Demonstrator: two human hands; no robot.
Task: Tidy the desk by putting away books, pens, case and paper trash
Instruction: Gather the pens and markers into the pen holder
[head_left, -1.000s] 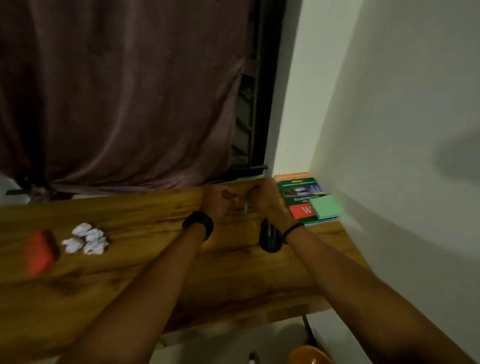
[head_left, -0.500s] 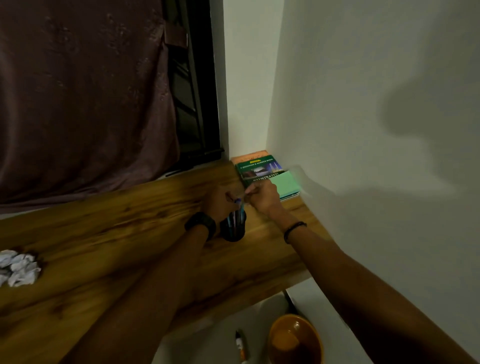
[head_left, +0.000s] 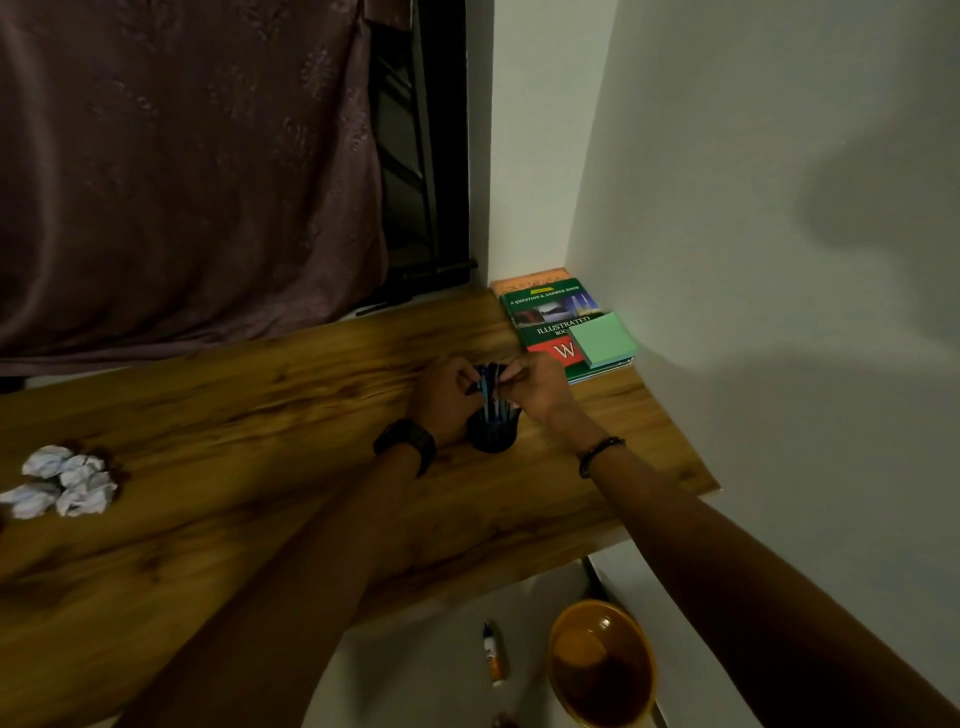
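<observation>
Pens (head_left: 488, 395) had sunk into the holder (head_left: 491, 434); left hand (head_left: 444, 397) and right hand (head_left: 537, 389) pinched them; release seemed next.

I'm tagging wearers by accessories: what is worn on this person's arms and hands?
No sleeves or gloves: both forearms are bare. Behind the left hand sits a chunky black watch; behind the right hand, a thin dark bracelet.

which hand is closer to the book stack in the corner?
Right. The right hand, pinching the pens, is just short of the near edge of the books. The left hand grips the same pens from the other side of the cup, farther from the books.
</observation>
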